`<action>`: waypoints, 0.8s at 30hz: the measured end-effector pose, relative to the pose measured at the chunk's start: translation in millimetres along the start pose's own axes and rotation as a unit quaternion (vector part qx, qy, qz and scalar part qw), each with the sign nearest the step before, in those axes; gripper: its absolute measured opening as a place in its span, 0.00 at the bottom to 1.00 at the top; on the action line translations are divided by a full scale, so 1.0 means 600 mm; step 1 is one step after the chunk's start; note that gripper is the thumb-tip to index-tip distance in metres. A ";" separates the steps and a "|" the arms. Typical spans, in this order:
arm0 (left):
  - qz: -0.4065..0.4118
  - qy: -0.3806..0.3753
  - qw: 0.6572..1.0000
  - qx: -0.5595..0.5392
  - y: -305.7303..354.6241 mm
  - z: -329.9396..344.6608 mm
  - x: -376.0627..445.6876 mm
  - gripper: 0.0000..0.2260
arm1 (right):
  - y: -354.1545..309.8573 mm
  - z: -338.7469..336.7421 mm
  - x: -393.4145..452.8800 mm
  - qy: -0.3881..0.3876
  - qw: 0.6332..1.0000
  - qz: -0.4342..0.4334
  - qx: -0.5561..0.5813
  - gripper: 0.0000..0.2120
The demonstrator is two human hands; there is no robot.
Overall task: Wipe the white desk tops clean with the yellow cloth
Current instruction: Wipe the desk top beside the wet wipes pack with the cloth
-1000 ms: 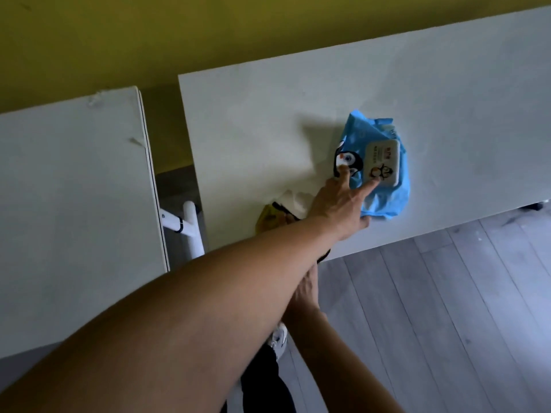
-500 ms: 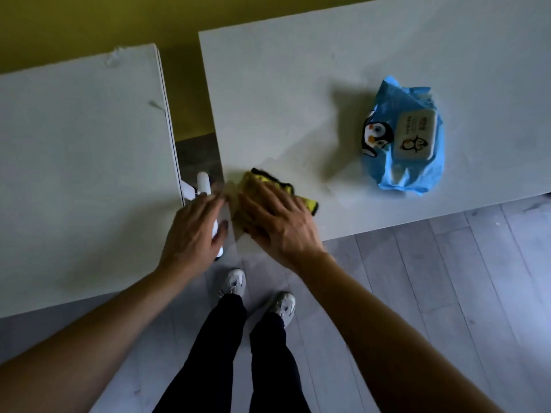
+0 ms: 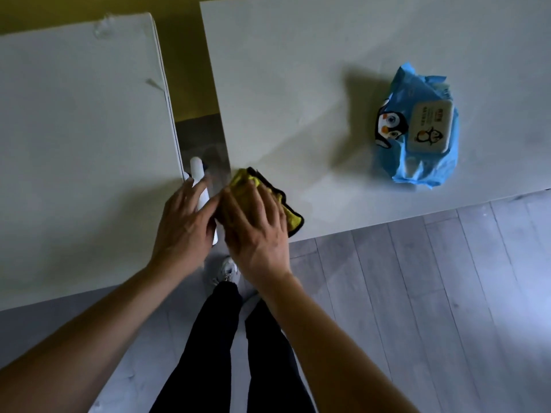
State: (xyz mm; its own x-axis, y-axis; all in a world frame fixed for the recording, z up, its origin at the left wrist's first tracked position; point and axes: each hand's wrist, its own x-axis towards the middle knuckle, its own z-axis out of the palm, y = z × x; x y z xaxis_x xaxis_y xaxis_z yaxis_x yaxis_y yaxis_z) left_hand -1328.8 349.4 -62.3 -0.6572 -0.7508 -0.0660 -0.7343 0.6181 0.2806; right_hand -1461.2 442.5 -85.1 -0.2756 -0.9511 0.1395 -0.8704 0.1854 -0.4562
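The right hand (image 3: pixel 256 231) lies flat on the yellow cloth (image 3: pixel 262 193), fingers spread and straight, pressing it onto the near left corner of the right-hand white surface (image 3: pixel 298 84). The cloth is folded, with a dark edge showing beyond the fingertips and to the hand's right. The left hand (image 3: pixel 185 225) sits just beside the right one, its fingers relaxed and loosely extended, their tips reaching toward the cloth's left edge; whether they touch it I cannot tell. This hand hangs over the gap between the two surfaces, above a white tube of the frame (image 3: pixel 202 192) that shows in the gap. The second white surface (image 3: pixel 77 144) lies to the left of the left hand, with small scuffs near its far edge. Well to the right of the right hand, and farther away, a blue pack of wipes (image 3: pixel 420 129) with a penguin print rests on the same surface as the cloth. Below the hands are dark trousers (image 3: pixel 208 338), a white shoe (image 3: pixel 226 271) and grey floor planks (image 3: pixel 417 293)
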 end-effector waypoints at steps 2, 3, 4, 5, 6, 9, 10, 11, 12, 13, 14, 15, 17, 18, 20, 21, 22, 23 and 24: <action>-0.006 0.008 1.000 0.003 -0.007 -0.006 -0.001 0.26 | 0.027 -0.004 -0.002 -0.008 1.000 -0.019 -0.018 0.29; 0.000 0.015 1.000 0.000 -0.005 -0.006 -0.001 0.26 | 0.055 -0.014 -0.002 0.005 1.000 0.001 -0.030 0.28; 0.012 0.020 1.000 -0.007 0.001 -0.004 -0.001 0.25 | 0.089 -0.029 -0.001 0.026 0.997 0.049 -0.045 0.28; 0.028 0.020 0.999 -0.016 0.011 0.000 -0.003 0.25 | 0.123 -0.048 0.003 0.043 0.990 0.116 -0.064 0.28; 0.044 0.014 0.999 -0.028 0.021 0.006 -0.005 0.24 | 0.152 -0.066 0.008 0.049 0.979 0.180 -0.080 0.29; 0.056 0.002 0.996 -0.063 0.047 0.021 -0.021 0.24 | 0.180 -0.089 0.014 0.056 0.958 0.268 -0.089 0.30; 0.062 0.013 0.996 -0.067 0.050 0.025 -0.027 0.22 | 0.171 -0.087 0.020 0.057 0.957 0.270 -0.085 0.30; 0.076 0.022 0.994 -0.070 0.051 0.030 -0.036 0.20 | 0.157 -0.082 0.028 0.048 0.963 0.255 -0.078 0.30; 0.098 0.023 0.992 -0.072 0.053 0.035 -0.047 0.19 | 0.139 -0.072 0.040 0.024 0.973 0.216 -0.078 0.29; 0.126 0.018 0.990 -0.068 0.056 0.040 -0.059 0.19 | 0.119 -0.059 0.058 -0.012 0.984 0.160 -0.082 0.29; 0.152 0.011 0.987 -0.055 0.059 0.045 -0.068 0.21 | 0.098 -0.045 0.080 -0.047 0.991 0.100 -0.078 0.29; 0.169 0.002 0.985 -0.043 0.061 0.048 -0.074 0.24 | 0.078 -0.033 0.102 -0.067 0.995 0.047 -0.057 0.29; 0.159 -0.005 0.986 -0.047 0.061 0.050 -0.078 0.29 | 0.058 -0.019 0.140 -0.062 0.998 -0.030 -0.017 0.28; 0.147 0.000 0.988 -0.052 0.062 0.049 -0.077 0.29 | 0.064 -0.020 0.156 -0.052 0.997 -0.048 -0.013 0.28; 0.136 0.015 0.989 -0.059 0.066 0.050 -0.075 0.28 | 0.105 -0.034 0.178 -0.030 0.999 -0.009 -0.035 0.27; 0.137 0.024 0.988 -0.062 0.067 0.051 -0.076 0.28 | 0.135 -0.045 0.189 -0.011 0.997 0.047 -0.054 0.27; 0.140 0.031 0.988 -0.066 0.068 0.054 -0.078 0.27 | 0.164 -0.057 0.201 0.011 0.992 0.109 -0.067 0.28; 0.141 0.035 0.987 -0.069 0.068 0.056 -0.079 0.27 | 0.189 -0.067 0.212 0.027 0.984 0.161 -0.073 0.28; 0.141 0.036 0.987 -0.071 0.068 0.058 -0.080 0.26 | 0.204 -0.074 0.222 0.038 0.977 0.197 -0.076 0.29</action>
State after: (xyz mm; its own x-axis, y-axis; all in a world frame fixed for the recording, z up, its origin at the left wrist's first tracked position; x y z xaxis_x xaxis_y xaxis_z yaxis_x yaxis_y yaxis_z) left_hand -1333.2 419.0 -81.2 -0.8151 -0.5706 0.1005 -0.4888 0.7704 0.4092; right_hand -1622.8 349.5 -83.1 -0.6255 -0.7787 0.0477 -0.7401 0.5729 -0.3523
